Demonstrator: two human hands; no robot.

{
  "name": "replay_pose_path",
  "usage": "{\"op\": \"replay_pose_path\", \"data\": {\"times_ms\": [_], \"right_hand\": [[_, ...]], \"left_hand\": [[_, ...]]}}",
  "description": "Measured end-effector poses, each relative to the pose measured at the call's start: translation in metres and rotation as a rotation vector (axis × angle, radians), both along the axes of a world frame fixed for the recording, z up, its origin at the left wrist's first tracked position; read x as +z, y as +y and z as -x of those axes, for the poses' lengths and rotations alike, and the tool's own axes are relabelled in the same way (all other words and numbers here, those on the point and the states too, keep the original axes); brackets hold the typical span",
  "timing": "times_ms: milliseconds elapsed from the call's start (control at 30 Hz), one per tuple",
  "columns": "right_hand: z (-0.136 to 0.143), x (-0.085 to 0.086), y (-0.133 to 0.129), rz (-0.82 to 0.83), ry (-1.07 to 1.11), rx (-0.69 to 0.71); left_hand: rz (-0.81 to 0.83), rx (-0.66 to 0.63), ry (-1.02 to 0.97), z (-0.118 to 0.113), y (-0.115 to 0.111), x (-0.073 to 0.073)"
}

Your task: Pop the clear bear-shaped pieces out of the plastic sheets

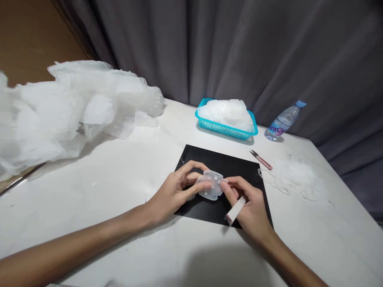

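A small translucent white plastic piece (212,193) with scalloped edges and several small round dots is held above a black mat (197,211). My left hand (182,187) pinches its left side, thumb lying across its face. On the right edge, the thumb and fingertips of my right hand (251,205) are closed on the piece too. A flat white stick-like tool (236,209) with a dark, reddish end is tucked in my right hand and points down toward the table. Its working end cannot be made out.
A turquoise basket (223,130) heaped with white pieces stands at the back, beside a water bottle (283,121). Pink-handled thread snips (261,160) lie near a tangle of white scraps (301,177). Large translucent bags (74,107) fill the left side.
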State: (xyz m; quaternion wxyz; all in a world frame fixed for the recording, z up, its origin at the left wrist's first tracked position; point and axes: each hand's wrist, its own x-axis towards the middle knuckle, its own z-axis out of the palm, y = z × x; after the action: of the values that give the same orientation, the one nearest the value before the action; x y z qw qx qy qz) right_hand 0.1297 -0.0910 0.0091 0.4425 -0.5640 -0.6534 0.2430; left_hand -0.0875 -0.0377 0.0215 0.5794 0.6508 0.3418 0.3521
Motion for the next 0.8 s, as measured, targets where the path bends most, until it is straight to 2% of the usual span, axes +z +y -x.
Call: {"op": "replay_pose_path", "data": {"times_ms": [100, 333, 500, 800], "right_hand": [[-0.002, 0.002, 0.003, -0.098, -0.053, -0.010], [0.006, 0.004, 0.006, -0.255, -0.014, 0.102], [0.004, 0.004, 0.008, -0.242, -0.035, 0.141], [0.002, 0.008, 0.005, -0.228, -0.035, 0.181]], "left_hand": [[-0.090, 0.019, 0.109, 0.002, -0.001, 0.003], [-0.327, 0.005, 0.249, 0.007, -0.002, -0.001], [-0.404, 0.012, 0.266, 0.009, -0.001, -0.004], [-0.450, -0.006, 0.217, 0.012, 0.000, -0.007]]}}
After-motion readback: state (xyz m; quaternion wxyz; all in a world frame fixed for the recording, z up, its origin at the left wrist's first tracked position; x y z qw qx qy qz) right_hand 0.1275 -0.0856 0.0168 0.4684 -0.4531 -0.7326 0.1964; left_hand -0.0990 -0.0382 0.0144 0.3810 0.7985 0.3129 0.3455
